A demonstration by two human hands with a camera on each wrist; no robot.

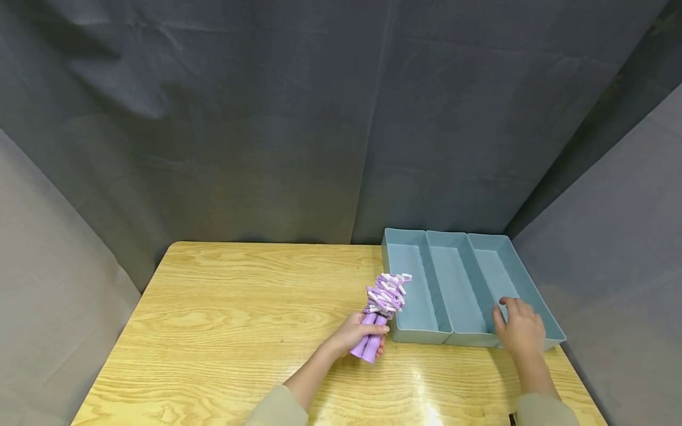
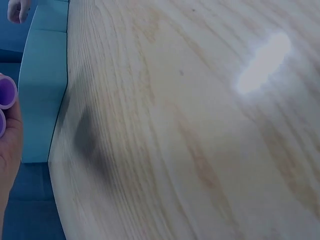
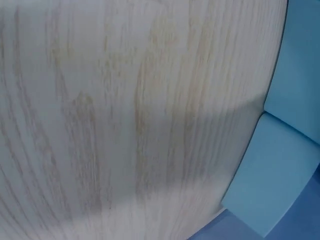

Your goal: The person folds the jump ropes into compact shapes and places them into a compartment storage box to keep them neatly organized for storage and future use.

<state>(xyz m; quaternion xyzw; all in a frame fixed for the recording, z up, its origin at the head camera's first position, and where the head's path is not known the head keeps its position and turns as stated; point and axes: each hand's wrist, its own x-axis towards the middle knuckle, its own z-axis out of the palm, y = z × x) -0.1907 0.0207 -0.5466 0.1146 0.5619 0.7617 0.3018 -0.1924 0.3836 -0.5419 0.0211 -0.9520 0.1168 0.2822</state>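
My left hand (image 1: 351, 336) grips a beaded jump rope (image 1: 386, 294) by its two purple handles (image 1: 370, 340). Its purple and white beaded cord is bundled beyond the fingers, close to the left wall of the blue-grey tray (image 1: 421, 336). In the left wrist view, the hollow handle ends (image 2: 7, 93) show at the left edge beside part of the hand (image 2: 11, 145). Over the front of the tray's right compartment is my right hand (image 1: 522, 331), fingers loosely bent and holding nothing visible. Whether it touches the rim is unclear.
Three long compartments divide the tray, which stands on the right of the wood-grain table (image 1: 229, 319). A dark curtain (image 1: 256, 130) hangs behind the table, with grey panels (image 1: 48, 284) on both sides. The right wrist view shows tabletop and the tray's outer wall (image 3: 272, 175).
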